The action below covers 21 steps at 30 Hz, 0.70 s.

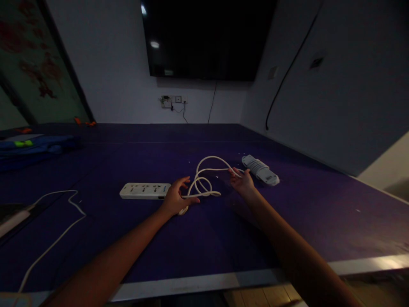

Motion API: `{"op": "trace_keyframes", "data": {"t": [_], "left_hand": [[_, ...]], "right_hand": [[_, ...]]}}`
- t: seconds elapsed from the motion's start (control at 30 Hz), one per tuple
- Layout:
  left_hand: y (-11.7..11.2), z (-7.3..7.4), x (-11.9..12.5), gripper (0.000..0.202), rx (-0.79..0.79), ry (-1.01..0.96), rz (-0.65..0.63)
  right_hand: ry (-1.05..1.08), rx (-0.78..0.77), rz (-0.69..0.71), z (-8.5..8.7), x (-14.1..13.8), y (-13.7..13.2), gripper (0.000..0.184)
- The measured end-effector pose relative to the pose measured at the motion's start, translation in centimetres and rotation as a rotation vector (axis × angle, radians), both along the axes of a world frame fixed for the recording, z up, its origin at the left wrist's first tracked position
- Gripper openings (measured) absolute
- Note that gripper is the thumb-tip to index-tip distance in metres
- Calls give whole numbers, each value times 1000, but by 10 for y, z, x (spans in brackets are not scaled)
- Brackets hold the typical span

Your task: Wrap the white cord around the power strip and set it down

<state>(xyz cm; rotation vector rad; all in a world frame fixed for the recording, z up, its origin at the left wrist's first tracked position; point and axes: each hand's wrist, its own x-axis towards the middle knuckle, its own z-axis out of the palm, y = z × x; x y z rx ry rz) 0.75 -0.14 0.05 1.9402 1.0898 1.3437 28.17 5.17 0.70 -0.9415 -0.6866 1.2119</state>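
Observation:
A white power strip [145, 191] lies flat on the purple tabletop, its sockets facing up. My left hand [175, 198] rests at the strip's right end, thumb and fingers apart around the start of the cord. A small pale piece [183, 211], perhaps the plug, shows below that hand. From there the strip's white cord [211, 169] runs in loose loops across the table to the right. My right hand [243, 182] has its fingers closed on the cord. Just beyond it lies a second power strip [260, 169], its cord wound around its body.
On the left, a thin white cable [72, 207] trails from a white adapter-like block [14, 222]. Blue fabric [41, 147] lies at the far left, with orange items [91, 123] behind it. A large screen [207, 38] hangs above wall sockets [175, 100].

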Motion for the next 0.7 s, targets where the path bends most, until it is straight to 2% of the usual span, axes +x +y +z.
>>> {"op": "trace_keyframes", "data": {"t": [0.1,0.27,0.4,0.47,0.53,0.63,0.7], "left_hand": [[0,1,1,63,10,22,-5],[-1,2,2,44,35,60,15],[0,1,2,39,66,94,30],[1,0,2,36,75,95,28],[1,-1,2,35,78,86,24],[2,-1,2,34,79,74,12],[2,-1,2,33,82,71,2]], "right_hand": [[78,-122,-101,1,-3,-2,38],[25,-122,-158,0,-11,-2,4],[-78,-77,-219,-5,-14,1,36],[-260,-28,-282,-8,-15,2,50],[-556,47,-377,-9,-16,1,57],[-1078,218,-517,-7,-19,-4,59],[-1369,337,-542,-4,-23,-9,55]]}}
